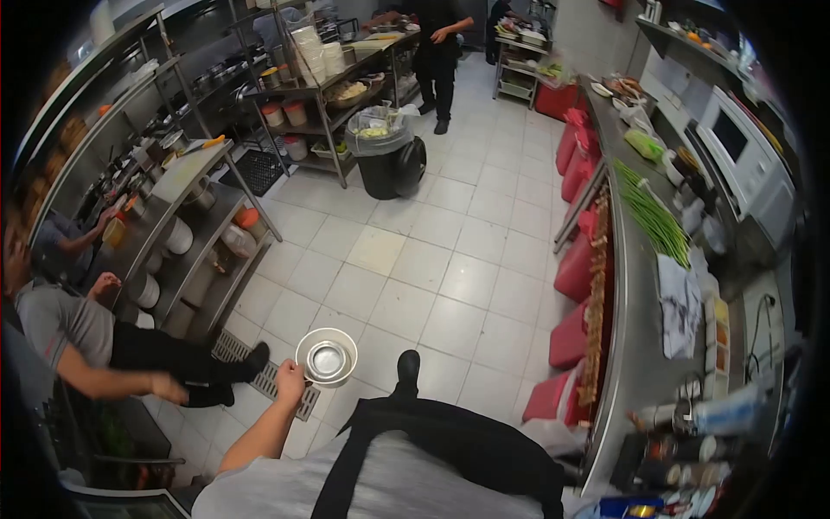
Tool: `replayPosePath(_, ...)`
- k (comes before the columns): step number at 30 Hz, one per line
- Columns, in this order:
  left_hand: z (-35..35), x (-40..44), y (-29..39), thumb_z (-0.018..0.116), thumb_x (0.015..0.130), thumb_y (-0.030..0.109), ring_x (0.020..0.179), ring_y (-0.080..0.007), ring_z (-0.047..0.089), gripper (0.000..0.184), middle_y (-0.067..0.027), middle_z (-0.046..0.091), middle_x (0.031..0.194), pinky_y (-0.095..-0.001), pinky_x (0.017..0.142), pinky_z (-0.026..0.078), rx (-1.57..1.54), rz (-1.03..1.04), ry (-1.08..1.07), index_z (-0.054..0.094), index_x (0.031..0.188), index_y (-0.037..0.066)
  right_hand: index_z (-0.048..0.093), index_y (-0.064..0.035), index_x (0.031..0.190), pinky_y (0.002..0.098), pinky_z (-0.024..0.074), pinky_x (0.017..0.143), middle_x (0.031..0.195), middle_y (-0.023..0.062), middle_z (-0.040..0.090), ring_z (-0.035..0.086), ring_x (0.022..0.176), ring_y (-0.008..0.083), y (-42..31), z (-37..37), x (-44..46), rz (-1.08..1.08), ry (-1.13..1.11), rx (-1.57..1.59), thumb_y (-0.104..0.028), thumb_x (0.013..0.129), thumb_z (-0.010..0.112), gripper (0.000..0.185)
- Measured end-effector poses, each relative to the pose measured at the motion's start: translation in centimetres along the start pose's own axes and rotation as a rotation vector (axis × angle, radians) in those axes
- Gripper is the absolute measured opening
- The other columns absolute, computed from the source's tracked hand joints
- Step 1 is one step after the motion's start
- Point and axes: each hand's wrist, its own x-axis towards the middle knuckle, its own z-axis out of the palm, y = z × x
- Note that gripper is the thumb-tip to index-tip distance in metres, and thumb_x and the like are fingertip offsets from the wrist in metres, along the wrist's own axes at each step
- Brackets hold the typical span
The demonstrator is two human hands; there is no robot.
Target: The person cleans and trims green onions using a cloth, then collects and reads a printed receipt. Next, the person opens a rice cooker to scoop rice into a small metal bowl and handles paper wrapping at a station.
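Observation:
My left hand (291, 381) is closed on the rim of a round, pale bucket (353, 353), held out over the tiled floor on my left side. Inside the bucket sits a smaller shiny metal bowl (327, 361). What the bowl contains, if anything, I cannot make out. My right hand is out of view; only my black apron and one dark shoe (408, 368) show below.
On the right runs a steel counter (618, 346) with green stalks (650, 208), a cloth (679, 303) and red bins (575, 259) beneath. A black trash can (380, 169) stands ahead. One co-worker (78, 329) is at left, another (441, 52) farther off. A floor drain (229, 348) lies left.

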Motion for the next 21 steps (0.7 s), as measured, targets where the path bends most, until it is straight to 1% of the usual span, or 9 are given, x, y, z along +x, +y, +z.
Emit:
replayPosePath(1, 1.4, 1.6, 1.9, 0.054, 0.079, 0.006, 0.055, -0.0138, 0.054, 0.013, -0.0049, 0.049, 0.063, -0.032, 0.046, 0.053, -0.012, -0.033, 0.021, 0.045, 0.071, 0.005, 0.062, 0.0016, 0.095, 0.038, 0.0461, 0.072, 0.082, 0.0161, 0.059, 0.057, 0.077, 0.0293, -5.3, 2.7, 4.1, -0.052, -0.103, 0.073, -0.014, 0.081, 0.056, 0.021)
replayPosePath(4, 5.7, 10.4, 3.7, 0.054, 0.078, 0.006, 0.054, -0.0132, 0.053, 0.011, -0.0047, 0.049, 0.063, -0.0316, 0.046, 0.053, -0.102, -0.016, -0.024, 0.045, 0.072, 0.005, 0.062, 0.0012, 0.093, 0.0381, 0.0462, 0.07, 0.08, 0.0159, 0.059, 0.057, 0.074, 0.0288, -20.1, 8.6, 14.0, -0.179, -0.387, 0.259, -0.016, 0.082, 0.055, 0.022)
replayPosePath(7, 12.3, 17.0, 9.1, 0.056, 0.078, 0.005, 0.057, -0.0127, 0.053, 0.01, -0.0049, 0.049, 0.066, -0.0307, 0.047, 0.052, -0.116, 0.023, -0.098, 0.047, 0.073, 0.005, 0.062, 0.0009, 0.091, 0.0381, 0.0463, 0.068, 0.078, 0.0157, 0.06, 0.057, 0.071, 0.0284, -30.0, 12.2, 20.5, -0.224, -0.597, 0.371, -0.019, 0.082, 0.055, 0.023)
replayPosePath(9, 16.2, 22.2, 13.3, 0.056, 0.078, 0.005, 0.058, -0.0124, 0.053, 0.011, -0.0049, 0.049, 0.068, -0.03, 0.048, 0.052, -0.113, 0.092, -0.143, 0.047, 0.073, 0.005, 0.063, 0.0007, 0.09, 0.0381, 0.0463, 0.067, 0.077, 0.0156, 0.06, 0.057, 0.069, 0.0281, -33.4, 14.1, 23.8, -0.193, -0.694, 0.395, -0.021, 0.083, 0.055, 0.024)
replayPosePath(11, 20.4, 26.8, 17.7, 0.056, 0.079, 0.006, 0.06, -0.0121, 0.053, 0.011, -0.005, 0.05, 0.069, -0.0292, 0.049, 0.051, -0.071, 0.166, -0.184, 0.047, 0.073, 0.005, 0.063, 0.0004, 0.089, 0.0381, 0.0464, 0.065, 0.076, 0.0155, 0.06, 0.057, 0.067, 0.0279, -34.2, 15.7, 26.6, -0.1, -0.761, 0.381, -0.023, 0.083, 0.055, 0.025)
replayPosePath(13, 24.7, 30.2, 20.5, 0.056, 0.08, 0.006, 0.061, -0.0119, 0.052, 0.012, -0.0048, 0.05, 0.071, -0.0292, 0.051, 0.052, -0.15, 0.165, -0.244, 0.046, 0.073, 0.006, 0.063, 0.0002, 0.088, 0.0381, 0.0465, 0.064, 0.075, 0.0153, 0.061, 0.057, 0.066, 0.0276, -32.0, 17.5, 28.6, 0.062, -0.809, 0.356, -0.024, 0.083, 0.055, 0.026)
replayPosePath(17, 34.1, 35.8, 29.2, 0.055, 0.084, 0.008, 0.064, -0.0127, 0.054, 0.016, -0.0046, 0.052, 0.073, -0.0298, 0.057, 0.053, -0.209, 0.067, -0.374, 0.043, 0.073, 0.008, 0.063, -0.0003, 0.086, 0.0381, 0.0466, 0.061, 0.072, 0.0151, 0.061, 0.057, 0.062, 0.027, -25.6, 19.8, 29.6, 0.571, -0.863, 0.35, -0.028, 0.084, 0.054, 0.029)
replayPosePath(19, 38.8, 38.5, 31.3, 0.054, 0.085, 0.01, 0.068, -0.0142, 0.055, 0.017, -0.0042, 0.052, 0.074, -0.0321, 0.06, 0.054, -0.207, 0.032, -0.432, 0.042, 0.072, 0.009, 0.064, -0.0005, 0.085, 0.0381, 0.0467, 0.06, 0.071, 0.015, 0.061, 0.058, 0.06, 0.0267, -23.0, 20.4, 28.9, 0.819, -0.882, 0.356, -0.03, 0.084, 0.054, 0.031)
replayPosePath(21, 42.7, 41.7, 33.7, 0.053, 0.085, 0.011, 0.068, -0.0144, 0.055, 0.017, -0.0038, 0.051, 0.074, -0.0336, 0.061, 0.054, -0.186, 0.049, -0.433, 0.042, 0.072, 0.009, 0.064, -0.0007, 0.084, 0.0381, 0.0468, 0.058, 0.07, 0.0148, 0.062, 0.058, 0.058, 0.0265, -22.7, 21.0, 29.4, 0.994, -0.907, 0.379, -0.032, 0.085, 0.054, 0.032)
